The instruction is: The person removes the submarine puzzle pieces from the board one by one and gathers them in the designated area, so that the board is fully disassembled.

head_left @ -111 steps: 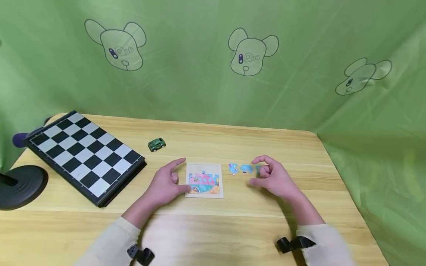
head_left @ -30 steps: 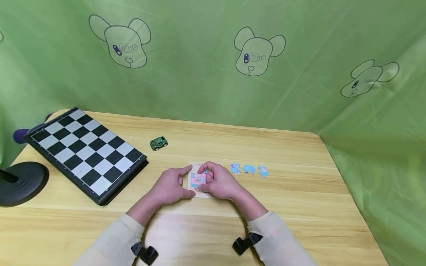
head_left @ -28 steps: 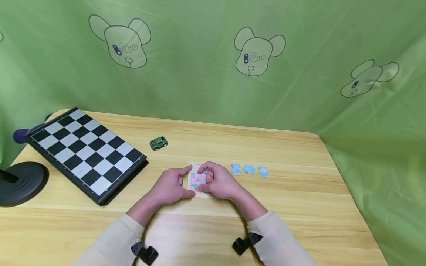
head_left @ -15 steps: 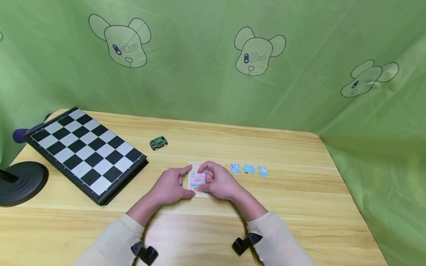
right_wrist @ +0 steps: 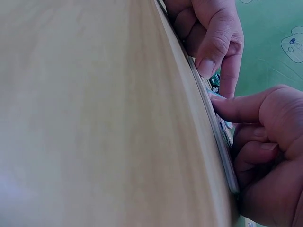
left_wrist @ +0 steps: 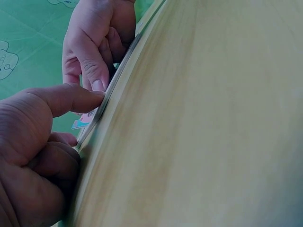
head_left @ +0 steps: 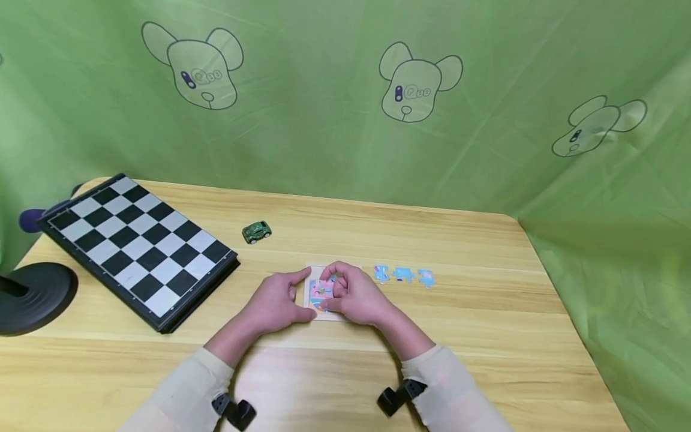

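A small jigsaw puzzle tray (head_left: 309, 312) with a pale frame lies mid-table, pink, blue and orange puzzle pieces (head_left: 322, 290) inside it. My left hand (head_left: 275, 303) holds the tray at its left side, index finger at the far left corner and thumb at the near one. Over the tray's right half, my right hand (head_left: 356, 294) has thumb and index finger on a puzzle piece, other fingers curled in. That hand hides much of the puzzle. In the right wrist view the right thumb (right_wrist: 227, 109) sits just above the tray's edge.
Three loose blue puzzle pieces (head_left: 403, 274) lie in a row right of the tray. Behind it stands a green toy car (head_left: 256, 232). A black-and-white chessboard (head_left: 140, 249) fills the left, beside a round black base (head_left: 40, 300). Green cloth (head_left: 313, 120) hangs behind the table.
Since the oldest frame, my right hand has moved left from the loose pieces to the tray. My left hand stays at the tray's left side. Over the last second both hands have hardly moved.
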A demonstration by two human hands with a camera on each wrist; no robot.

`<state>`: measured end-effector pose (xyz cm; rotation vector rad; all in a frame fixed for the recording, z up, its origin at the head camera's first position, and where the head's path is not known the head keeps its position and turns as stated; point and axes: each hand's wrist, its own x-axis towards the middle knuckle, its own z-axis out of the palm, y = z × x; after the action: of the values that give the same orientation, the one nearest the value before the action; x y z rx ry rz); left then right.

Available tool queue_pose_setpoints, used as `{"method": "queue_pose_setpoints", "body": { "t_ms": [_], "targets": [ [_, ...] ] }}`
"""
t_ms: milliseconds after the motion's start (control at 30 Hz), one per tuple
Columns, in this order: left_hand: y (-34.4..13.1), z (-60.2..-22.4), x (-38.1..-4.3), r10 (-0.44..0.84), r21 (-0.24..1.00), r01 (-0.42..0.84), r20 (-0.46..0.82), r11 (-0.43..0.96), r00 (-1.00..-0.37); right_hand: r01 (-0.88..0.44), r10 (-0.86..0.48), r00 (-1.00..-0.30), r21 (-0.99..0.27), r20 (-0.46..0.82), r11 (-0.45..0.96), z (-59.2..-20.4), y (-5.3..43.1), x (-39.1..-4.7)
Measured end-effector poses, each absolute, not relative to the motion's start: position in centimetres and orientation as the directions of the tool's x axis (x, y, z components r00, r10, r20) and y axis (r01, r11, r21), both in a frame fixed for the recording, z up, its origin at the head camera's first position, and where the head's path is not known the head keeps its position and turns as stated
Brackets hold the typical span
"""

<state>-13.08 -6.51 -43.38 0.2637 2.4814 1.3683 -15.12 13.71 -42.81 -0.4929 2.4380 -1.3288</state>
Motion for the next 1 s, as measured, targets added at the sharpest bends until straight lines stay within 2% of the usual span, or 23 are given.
{"method": "queue_pose_setpoints", "body": {
  "t_ms": [433, 1000],
  "targets": [
    [-6.55, -43.51, -13.10, 0.301, 0.852, 0.018, -0.166, 0.524, -0.939, -0.135, -0.360, -0.929, -0.829, -0.084, 0.543, -43.07, 13.68, -14.94],
    [-6.60, -43.53, -13.13, 0.303, 0.853, 0.021, -0.162, 0.521, -0.939, -0.130, -0.365, -0.928, -0.857, -0.072, 0.499, -43.02, 13.77, -14.88]
  ]
}}
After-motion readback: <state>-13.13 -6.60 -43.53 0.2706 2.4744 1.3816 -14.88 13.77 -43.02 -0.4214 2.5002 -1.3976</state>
